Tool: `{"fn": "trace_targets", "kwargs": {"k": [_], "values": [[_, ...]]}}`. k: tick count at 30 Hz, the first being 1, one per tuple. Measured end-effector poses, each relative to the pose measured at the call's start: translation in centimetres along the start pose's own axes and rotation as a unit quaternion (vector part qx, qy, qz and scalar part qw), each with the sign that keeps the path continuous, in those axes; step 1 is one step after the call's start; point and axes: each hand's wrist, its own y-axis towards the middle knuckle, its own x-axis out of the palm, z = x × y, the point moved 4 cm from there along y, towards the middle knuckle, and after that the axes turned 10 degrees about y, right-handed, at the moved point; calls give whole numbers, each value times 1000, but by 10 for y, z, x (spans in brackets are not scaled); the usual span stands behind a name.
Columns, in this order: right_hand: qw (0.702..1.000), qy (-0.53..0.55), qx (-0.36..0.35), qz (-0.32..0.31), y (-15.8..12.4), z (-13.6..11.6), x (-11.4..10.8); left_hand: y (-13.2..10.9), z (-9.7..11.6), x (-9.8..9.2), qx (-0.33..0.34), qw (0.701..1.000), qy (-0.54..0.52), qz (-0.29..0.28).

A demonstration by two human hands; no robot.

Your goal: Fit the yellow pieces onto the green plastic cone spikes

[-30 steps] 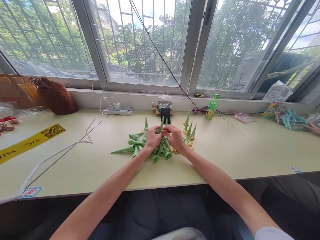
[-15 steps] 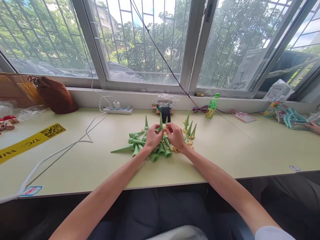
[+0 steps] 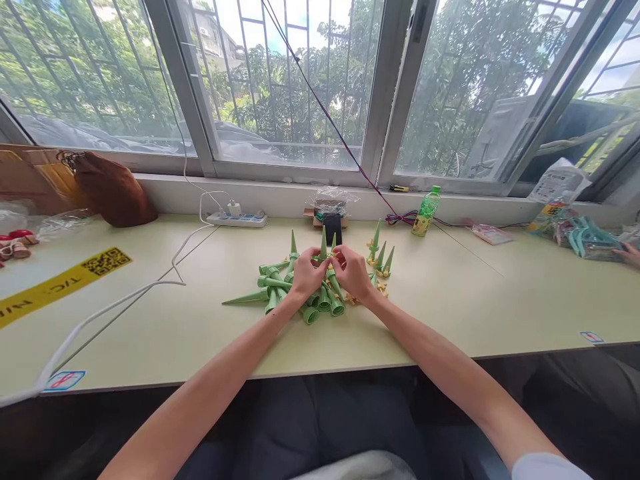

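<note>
My left hand (image 3: 308,273) is closed around the lower part of a green plastic watering spike (image 3: 324,241), whose tip points up. Against it, my right hand (image 3: 351,270) pinches a small yellow valve piece at the spike's side; the fingers mostly hide it. Around and below my left hand lies a pile of green watering spikes (image 3: 273,281), several with open threaded ends toward me. Right of my right hand, several green spikes with yellow valves (image 3: 374,243) stand upright. Loose yellow valve pieces (image 3: 382,289) lie beside my right wrist.
A dark phone (image 3: 332,229) leans on a small box behind my hands. Farther back stand a green-labelled bottle (image 3: 426,212) and a power strip (image 3: 237,220). A white cable (image 3: 125,303) crosses the left side. Another person's hand (image 3: 628,255) is by bagged items at far right.
The spike between my hands has shifted very slightly. Both hands stay together in nearly the same place, and the pile looks the same.
</note>
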Motion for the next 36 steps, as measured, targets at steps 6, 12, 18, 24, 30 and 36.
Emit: {"fn": "trace_targets", "kwargs": {"k": [6, 12, 18, 24, 30, 36], "values": [[1000, 4, -2, 5, 0, -3, 0, -1, 3, -1, 6, 1000, 10, 1], [1000, 5, -8, 6, -1, -3, 1, -1, 6, -3, 10, 999, 32, 5], [1000, 8, -16, 5, -1, -3, 1, -1, 7, -3, 14, 999, 50, 3], [1000, 13, -22, -3, -1, -3, 2, 0, 6, -3, 22, 997, 72, 8], [999, 16, -29, 1, -1, -2, 2, -1, 9, -6, 55, 992, 111, 26], [1000, 6, -31, 0, -1, -1, 2, -1, 9, -5, 71, 989, 131, 24]]}}
